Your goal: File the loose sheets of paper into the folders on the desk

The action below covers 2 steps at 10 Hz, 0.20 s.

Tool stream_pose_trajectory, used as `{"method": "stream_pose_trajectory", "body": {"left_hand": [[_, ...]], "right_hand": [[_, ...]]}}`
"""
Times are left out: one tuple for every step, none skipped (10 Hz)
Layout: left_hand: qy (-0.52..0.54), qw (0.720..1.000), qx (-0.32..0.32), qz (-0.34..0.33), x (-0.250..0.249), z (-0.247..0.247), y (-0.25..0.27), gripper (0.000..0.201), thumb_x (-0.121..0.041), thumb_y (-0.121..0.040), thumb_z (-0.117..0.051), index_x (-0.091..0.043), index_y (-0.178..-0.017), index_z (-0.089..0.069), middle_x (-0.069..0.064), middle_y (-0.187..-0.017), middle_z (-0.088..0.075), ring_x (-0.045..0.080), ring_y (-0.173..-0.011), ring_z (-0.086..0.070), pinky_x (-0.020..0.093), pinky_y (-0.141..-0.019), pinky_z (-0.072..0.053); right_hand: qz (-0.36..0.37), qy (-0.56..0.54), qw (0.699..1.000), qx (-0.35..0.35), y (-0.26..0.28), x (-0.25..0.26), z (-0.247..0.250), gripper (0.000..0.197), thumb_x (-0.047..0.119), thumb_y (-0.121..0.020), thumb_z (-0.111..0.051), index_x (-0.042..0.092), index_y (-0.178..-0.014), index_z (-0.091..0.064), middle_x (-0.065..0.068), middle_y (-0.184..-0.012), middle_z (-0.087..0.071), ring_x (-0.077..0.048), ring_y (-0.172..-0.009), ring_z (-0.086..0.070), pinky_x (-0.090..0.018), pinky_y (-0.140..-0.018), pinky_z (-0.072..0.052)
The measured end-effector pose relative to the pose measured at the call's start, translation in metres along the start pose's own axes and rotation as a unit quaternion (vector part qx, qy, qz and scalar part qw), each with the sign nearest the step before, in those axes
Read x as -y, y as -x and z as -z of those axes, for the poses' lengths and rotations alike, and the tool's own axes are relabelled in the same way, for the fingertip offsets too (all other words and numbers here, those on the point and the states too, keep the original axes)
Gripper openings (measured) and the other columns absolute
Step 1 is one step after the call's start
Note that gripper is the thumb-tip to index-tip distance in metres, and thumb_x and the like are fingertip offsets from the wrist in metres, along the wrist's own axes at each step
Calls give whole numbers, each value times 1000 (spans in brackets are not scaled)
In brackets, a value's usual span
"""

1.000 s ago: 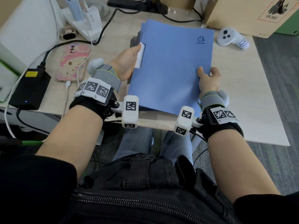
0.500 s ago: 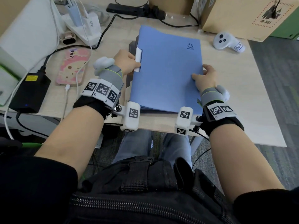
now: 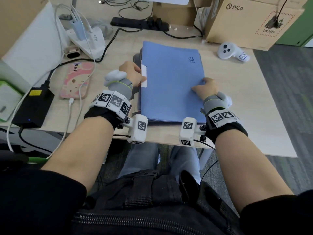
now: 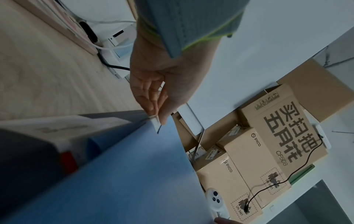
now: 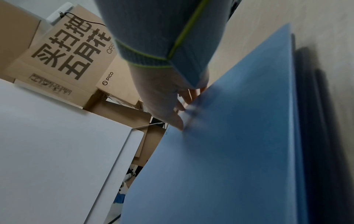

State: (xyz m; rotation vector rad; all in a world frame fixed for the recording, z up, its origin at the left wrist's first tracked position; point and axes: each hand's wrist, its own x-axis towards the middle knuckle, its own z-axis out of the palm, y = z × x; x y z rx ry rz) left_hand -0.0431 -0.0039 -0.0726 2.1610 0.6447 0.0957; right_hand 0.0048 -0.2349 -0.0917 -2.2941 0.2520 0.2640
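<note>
A blue folder (image 3: 169, 85) lies closed and flat on top of a stack of darker folders (image 3: 136, 94) in the middle of the desk. My left hand (image 3: 135, 74) pinches its left spine edge at the white label (image 3: 144, 72); in the left wrist view the thumb and fingers (image 4: 159, 106) close on that edge of the folder (image 4: 124, 174). My right hand (image 3: 203, 86) grips the right edge, thumb on the cover and fingers curled past the edge. The right wrist view shows that hand (image 5: 168, 106) on the blue cover (image 5: 229, 151). No loose sheets are visible.
Left of the folders lie a pink-cased phone (image 3: 77, 80), a black power adapter (image 3: 33, 107) and a white charger (image 3: 91, 39) with cables. A white controller (image 3: 232, 52) and a cardboard box (image 3: 250, 21) stand at the back right. A black power strip (image 3: 140, 24) lies behind.
The blue folder has come down from a raised, tilted hold to lie flat on the stack, squared with it. Both hands stayed on its edges and moved down with it.
</note>
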Motion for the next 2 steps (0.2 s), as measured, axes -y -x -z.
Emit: {"method": "stream_pose_trajectory", "body": {"left_hand": [[2, 1000, -12, -17, -11, 4, -4, 10, -18, -73, -70, -20, -72, -60, 9, -88, -68, 31, -81, -67, 43, -86, -57], [31, 999, -23, -28, -24, 4, -11, 11, -19, -78, -66, -19, -70, -58, 10, -88, -66, 29, -81, -68, 43, -85, -57]], "right_hand": [[10, -11, 1000, -4, -4, 4, 1, 51, 13, -84, -54, 8, -133, -46, -12, -135, -50, -34, -115, -55, -39, -92, -48], [27, -36, 999, 0, -2, 14, 9, 58, 19, -88, -54, 13, -143, -36, -10, -144, -43, -32, -124, -50, -37, -97, -43]]}}
